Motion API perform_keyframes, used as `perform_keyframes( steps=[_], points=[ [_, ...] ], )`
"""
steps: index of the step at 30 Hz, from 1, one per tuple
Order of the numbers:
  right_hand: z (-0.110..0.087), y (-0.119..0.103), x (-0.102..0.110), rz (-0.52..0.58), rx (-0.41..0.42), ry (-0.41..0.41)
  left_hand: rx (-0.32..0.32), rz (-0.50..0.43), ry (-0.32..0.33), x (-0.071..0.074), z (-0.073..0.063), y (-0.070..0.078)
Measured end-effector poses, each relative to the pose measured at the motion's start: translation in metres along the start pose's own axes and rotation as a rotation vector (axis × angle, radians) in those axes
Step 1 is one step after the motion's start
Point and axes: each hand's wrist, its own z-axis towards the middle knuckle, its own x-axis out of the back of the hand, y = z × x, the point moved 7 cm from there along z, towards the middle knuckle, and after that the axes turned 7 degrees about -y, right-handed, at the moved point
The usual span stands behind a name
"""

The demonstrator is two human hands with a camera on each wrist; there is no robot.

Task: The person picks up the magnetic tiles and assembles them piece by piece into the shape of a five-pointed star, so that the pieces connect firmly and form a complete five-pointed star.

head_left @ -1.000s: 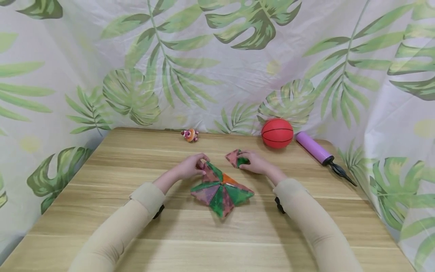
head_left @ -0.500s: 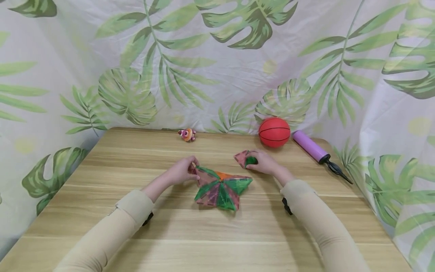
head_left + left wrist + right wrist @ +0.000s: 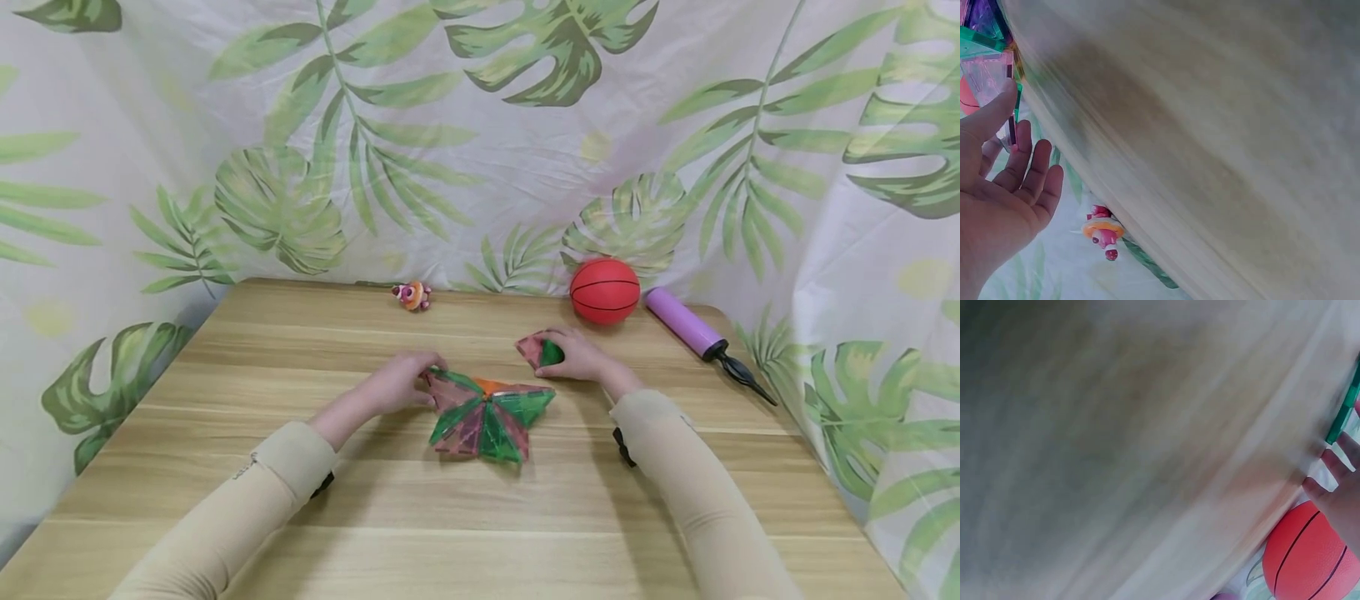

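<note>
In the head view, a star-like build of translucent triangular magnetic tiles (image 3: 468,429) stands mid-table in green, pink, purple and orange. My left hand (image 3: 401,383) pinches its upper-left corner. The left wrist view shows the left thumb (image 3: 999,109) against the edge of a pink tile (image 3: 991,72), the other fingers loosely bent. Farther back and to the right, my right hand (image 3: 581,357) grips a small pair of joined tiles, one pink (image 3: 529,347) and one green (image 3: 551,353), apart from the build. Only a green edge (image 3: 1346,409) of it shows in the right wrist view.
A small figurine with an orange ring (image 3: 412,296) lies at the table's back edge. A red ball (image 3: 604,291) sits behind my right hand, beside a purple hand pump (image 3: 686,323) with a black handle. A leaf-print curtain (image 3: 517,150) hangs behind the table (image 3: 420,533).
My left hand has shifted left with the build's corner, and the build has turned and tilted. My right hand has moved slightly right with its two tiles. Little has moved in the last half second.
</note>
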Motion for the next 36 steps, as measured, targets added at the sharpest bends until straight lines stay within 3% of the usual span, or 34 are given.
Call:
perform_keyframes(
  steps=[8,14,22,27,31,36],
  points=[
    [0.003,0.0,0.0,-0.006,-0.011,-0.036,-0.008,0.064,0.052,0.003,-0.005,0.007],
    [0.003,-0.006,0.005,0.035,0.018,-0.001,-0.021,0.056,0.06,0.002,-0.006,0.007],
    [0.011,-0.006,0.014,0.253,-0.012,0.063,-0.031,-0.025,0.023,0.002,-0.004,0.002],
    [0.01,-0.021,0.029,0.262,-0.003,0.101,-0.036,-0.098,-0.044,0.003,0.001,-0.002],
    [0.008,-0.039,0.039,0.241,0.04,0.126,-0.01,-0.201,-0.054,0.015,0.008,-0.005],
    [0.007,-0.066,0.045,0.187,0.137,0.166,0.003,-0.257,0.047,0.038,0.02,0.0]
  ],
)
